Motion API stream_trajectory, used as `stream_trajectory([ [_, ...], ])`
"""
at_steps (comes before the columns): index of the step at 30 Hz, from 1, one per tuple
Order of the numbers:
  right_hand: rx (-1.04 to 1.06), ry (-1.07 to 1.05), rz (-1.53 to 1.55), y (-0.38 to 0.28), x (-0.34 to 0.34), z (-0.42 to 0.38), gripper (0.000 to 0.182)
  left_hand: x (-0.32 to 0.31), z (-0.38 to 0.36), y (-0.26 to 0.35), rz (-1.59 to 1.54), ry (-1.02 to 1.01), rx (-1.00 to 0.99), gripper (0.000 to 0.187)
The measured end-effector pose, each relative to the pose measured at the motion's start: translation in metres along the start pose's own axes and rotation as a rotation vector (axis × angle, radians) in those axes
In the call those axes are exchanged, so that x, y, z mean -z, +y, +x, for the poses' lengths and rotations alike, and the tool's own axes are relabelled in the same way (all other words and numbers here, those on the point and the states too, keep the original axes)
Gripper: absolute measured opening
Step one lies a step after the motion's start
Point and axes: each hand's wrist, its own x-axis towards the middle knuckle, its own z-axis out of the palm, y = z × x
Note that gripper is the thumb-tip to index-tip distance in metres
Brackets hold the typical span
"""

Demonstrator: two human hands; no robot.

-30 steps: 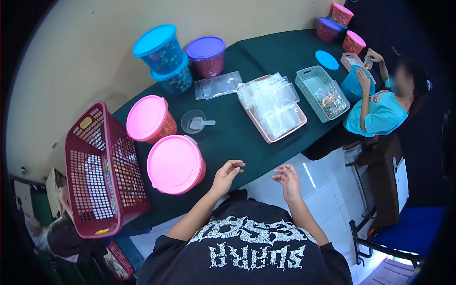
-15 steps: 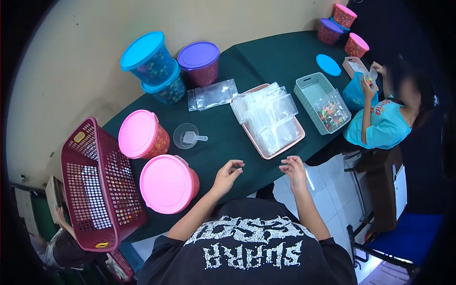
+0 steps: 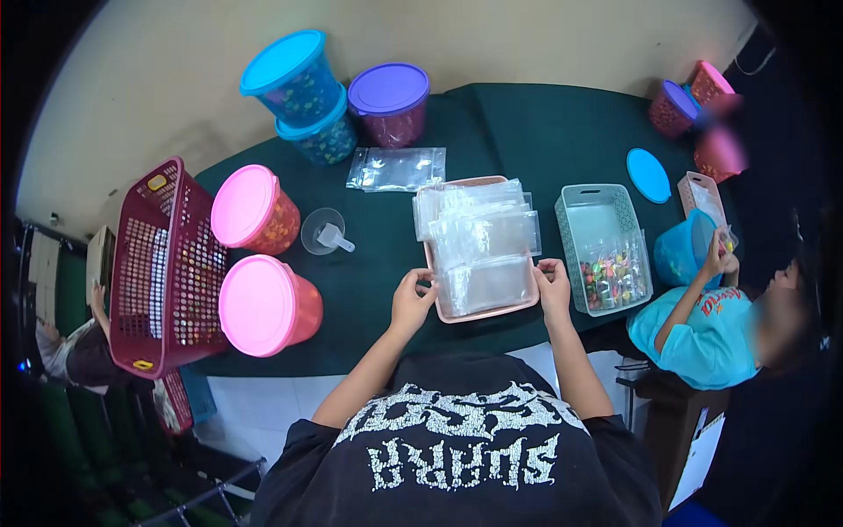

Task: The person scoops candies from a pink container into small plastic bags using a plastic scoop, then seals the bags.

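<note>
A pink tray (image 3: 487,314) heaped with clear plastic bags (image 3: 483,237) lies on the dark green cloth in front of me. My left hand (image 3: 413,303) is at the tray's near left edge, thumb and fingers pinched on its rim. On the opposite side my right hand (image 3: 552,288) grips the right rim near the corner. To the right stands a pale green basket (image 3: 590,206) with filled bags of colourful pieces (image 3: 615,274). A small clear bowl (image 3: 313,230) with a white scoop (image 3: 335,238) sits left of the tray.
Pink-lidded tubs (image 3: 257,305) and a maroon basket (image 3: 162,263) stand at left. Blue-lidded tubs (image 3: 284,63), a purple-lidded tub (image 3: 389,90) and flat bags (image 3: 397,169) are behind. At right, a person in a turquoise shirt (image 3: 698,338) handles something over a blue tub (image 3: 678,250).
Both hands have come to the tray's sides and closed on its rim. The tray now looks straighter before me. The camera view has turned.
</note>
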Motion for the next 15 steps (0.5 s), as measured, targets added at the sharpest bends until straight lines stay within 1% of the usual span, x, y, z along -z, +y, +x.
stream_trajectory([
  [1, 0.030, 0.023, -0.163, -0.004, 0.003, 0.003, 0.023, -0.006, -0.001, -0.001, 0.057, 0.031, -0.016, 0.031],
  [2, 0.050, 0.021, -0.191, 0.008, 0.008, 0.013, 0.032, -0.012, -0.001, -0.002, 0.114, 0.063, -0.030, 0.033],
  [3, 0.051, -0.004, -0.197, 0.013, 0.011, 0.022, 0.032, -0.016, -0.002, 0.000, 0.111, 0.084, -0.016, 0.033],
  [5, 0.125, 0.019, -0.310, 0.023, 0.014, 0.036, 0.037, -0.024, -0.003, 0.005, 0.257, 0.141, -0.047, 0.036],
  [6, 0.104, -0.014, -0.318, 0.025, 0.014, 0.043, 0.041, -0.028, -0.001, 0.006, 0.259, 0.158, -0.034, 0.036],
  [9, 0.147, -0.040, -0.387, 0.036, 0.009, 0.062, 0.041, -0.039, 0.011, 0.000, 0.286, 0.227, -0.022, 0.039],
  [10, 0.153, -0.049, -0.385, 0.039, 0.006, 0.068, 0.041, -0.042, 0.018, -0.007, 0.274, 0.237, 0.011, 0.037],
  [11, 0.127, -0.055, -0.337, 0.042, 0.004, 0.073, 0.037, -0.046, 0.022, -0.016, 0.260, 0.246, 0.044, 0.035],
  [12, 0.102, -0.061, -0.288, 0.042, 0.001, 0.078, 0.033, -0.048, 0.023, -0.013, 0.261, 0.257, 0.045, 0.035],
  [13, 0.108, -0.070, -0.285, 0.042, 0.001, 0.081, 0.033, -0.048, 0.023, -0.010, 0.273, 0.268, 0.058, 0.033],
  [15, 0.119, -0.164, -0.302, 0.039, 0.001, 0.084, 0.020, -0.049, 0.023, -0.007, 0.288, 0.283, 0.074, 0.031],
])
